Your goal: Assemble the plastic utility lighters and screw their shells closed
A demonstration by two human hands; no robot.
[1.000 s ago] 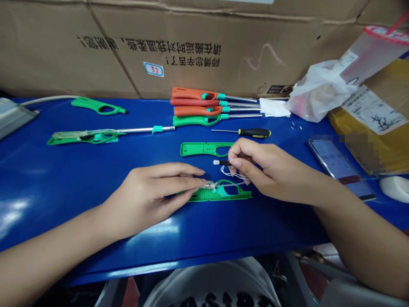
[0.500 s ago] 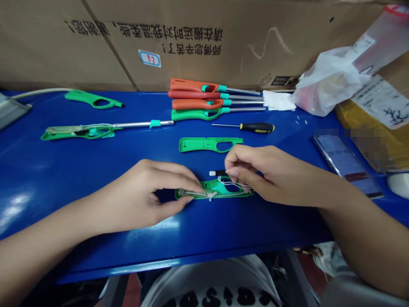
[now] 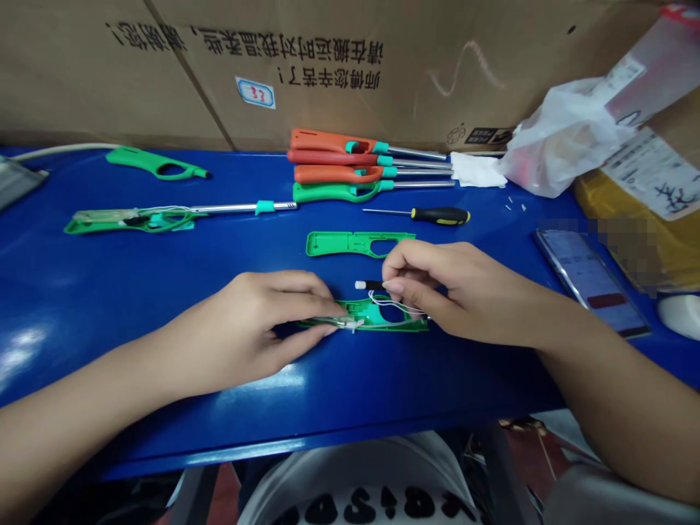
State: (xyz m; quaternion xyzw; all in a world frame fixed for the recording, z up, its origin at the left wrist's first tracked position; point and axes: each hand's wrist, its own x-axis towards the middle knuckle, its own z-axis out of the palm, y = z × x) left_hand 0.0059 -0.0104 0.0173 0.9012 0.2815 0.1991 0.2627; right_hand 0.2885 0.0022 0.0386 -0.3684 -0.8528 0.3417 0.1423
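The person's left hand (image 3: 267, 319) has its thumb and fingertips drawn nearly together about a clear part (image 3: 331, 321), which lies at a green shell half (image 3: 418, 326); the fingers cover the shell's 9 o'clock end, and how deep the part sits in it is hard to make out. The right hand (image 3: 462, 293) pinches a black-and-white piece (image 3: 372, 286) between thumb and forefinger just above the shell, hiding its 3 o'clock end; the other fingers are curled, partly out of sight. Thin white wires (image 3: 386, 300) run behind those fingers, where their ends cannot be seen. From the shell, another shell half (image 3: 333, 244) lies at 12 o'clock, its corner close to the right hand, a screwdriver (image 3: 437, 216) at 1, and a phone (image 3: 596, 286) near 3, its screen unreadable. The frame's edge cuts off a cup (image 3: 664, 62) at 2.
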